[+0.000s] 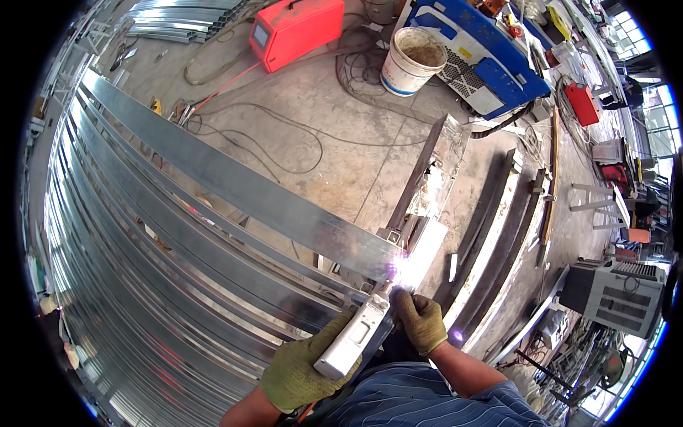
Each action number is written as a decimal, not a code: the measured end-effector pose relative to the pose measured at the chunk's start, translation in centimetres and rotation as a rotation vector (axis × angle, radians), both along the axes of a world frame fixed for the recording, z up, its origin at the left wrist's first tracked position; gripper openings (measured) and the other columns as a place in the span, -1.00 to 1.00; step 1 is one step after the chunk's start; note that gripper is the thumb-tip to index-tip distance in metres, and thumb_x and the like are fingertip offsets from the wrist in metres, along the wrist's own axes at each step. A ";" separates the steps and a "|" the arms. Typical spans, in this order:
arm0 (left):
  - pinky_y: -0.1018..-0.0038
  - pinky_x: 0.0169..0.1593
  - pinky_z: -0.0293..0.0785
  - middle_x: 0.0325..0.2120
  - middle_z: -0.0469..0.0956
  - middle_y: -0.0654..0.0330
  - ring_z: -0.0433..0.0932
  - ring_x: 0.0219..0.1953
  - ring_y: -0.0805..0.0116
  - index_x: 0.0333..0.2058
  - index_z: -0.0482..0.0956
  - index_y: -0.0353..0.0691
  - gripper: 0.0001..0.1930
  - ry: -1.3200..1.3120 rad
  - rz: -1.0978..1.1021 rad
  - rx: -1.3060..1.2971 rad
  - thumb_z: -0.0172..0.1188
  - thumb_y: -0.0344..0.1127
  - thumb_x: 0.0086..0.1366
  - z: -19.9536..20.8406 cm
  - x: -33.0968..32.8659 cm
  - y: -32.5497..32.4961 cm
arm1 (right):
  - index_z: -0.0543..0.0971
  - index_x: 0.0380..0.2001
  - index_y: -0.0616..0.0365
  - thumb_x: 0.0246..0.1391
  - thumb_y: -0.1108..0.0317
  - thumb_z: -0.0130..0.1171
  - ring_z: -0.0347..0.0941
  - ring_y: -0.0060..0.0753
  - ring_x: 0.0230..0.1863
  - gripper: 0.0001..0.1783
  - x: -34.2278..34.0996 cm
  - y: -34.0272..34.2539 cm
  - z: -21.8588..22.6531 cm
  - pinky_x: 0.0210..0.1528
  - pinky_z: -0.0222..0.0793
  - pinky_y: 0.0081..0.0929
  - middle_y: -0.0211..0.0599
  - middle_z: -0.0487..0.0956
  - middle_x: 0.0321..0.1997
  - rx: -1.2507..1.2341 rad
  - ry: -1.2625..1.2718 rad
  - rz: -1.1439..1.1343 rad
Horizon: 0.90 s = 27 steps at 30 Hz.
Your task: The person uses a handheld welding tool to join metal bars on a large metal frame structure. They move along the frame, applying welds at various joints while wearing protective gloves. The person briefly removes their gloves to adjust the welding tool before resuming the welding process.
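Observation:
A green-gloved left hand of mine is wrapped round a silver handheld welding torch. The torch's nozzle points at a bright white-violet weld spot, and glare there hides the exact joint. That spot lies at the near end of a long flat grey metal bar, where it meets a crosswise piece washed out by the light. Just right of the nozzle, my gloved right hand has its fingers curled closed by the crosswise piece; whatever they grip, if anything, cannot be made out.
Many parallel metal bars fill the left side. Beyond them stand a red machine, a white bucket and a blue-and-white machine. Loose cables cross the floor. Dark steel beams lie at right, near a grey unit.

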<state>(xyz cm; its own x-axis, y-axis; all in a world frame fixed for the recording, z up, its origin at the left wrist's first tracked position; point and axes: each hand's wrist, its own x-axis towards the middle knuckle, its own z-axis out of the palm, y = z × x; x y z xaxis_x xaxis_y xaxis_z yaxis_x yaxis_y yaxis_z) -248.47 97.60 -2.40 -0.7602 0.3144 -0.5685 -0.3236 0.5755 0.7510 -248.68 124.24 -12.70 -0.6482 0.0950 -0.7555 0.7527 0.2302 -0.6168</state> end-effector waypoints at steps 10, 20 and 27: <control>0.27 -0.07 0.80 -0.10 0.81 0.00 0.85 -0.13 0.01 0.46 0.47 -0.15 -0.25 0.020 0.019 0.022 0.50 -0.12 0.36 -0.1 0.4 -0.2 | 0.72 -0.42 0.21 0.56 -0.07 0.20 0.46 -0.64 -0.55 -0.41 0.3 0.2 -0.6 -0.45 0.35 -0.53 -0.42 0.61 -0.58 -0.019 0.018 0.005; 0.24 0.01 0.80 -0.03 0.80 0.00 0.84 -0.06 -0.03 0.49 0.44 -0.09 -0.24 -0.003 0.018 0.019 0.48 -0.11 0.37 -0.3 0.8 -0.5 | 0.71 -0.44 0.20 0.55 -0.09 0.21 0.47 -0.65 -0.55 -0.40 0.5 0.0 -0.7 -0.45 0.36 -0.54 -0.44 0.61 -0.57 -0.023 0.027 -0.028; 0.21 -0.09 0.81 -0.06 0.81 0.04 0.84 -0.17 -0.06 0.49 0.42 -0.11 -0.22 0.038 0.034 0.051 0.47 -0.07 0.37 -0.5 1.1 -0.7 | 0.73 -0.37 0.20 0.55 -0.05 0.21 0.45 -0.66 -0.57 -0.45 1.2 0.3 -2.0 -0.48 0.34 -0.55 -0.47 0.58 -0.59 -0.034 0.052 -0.055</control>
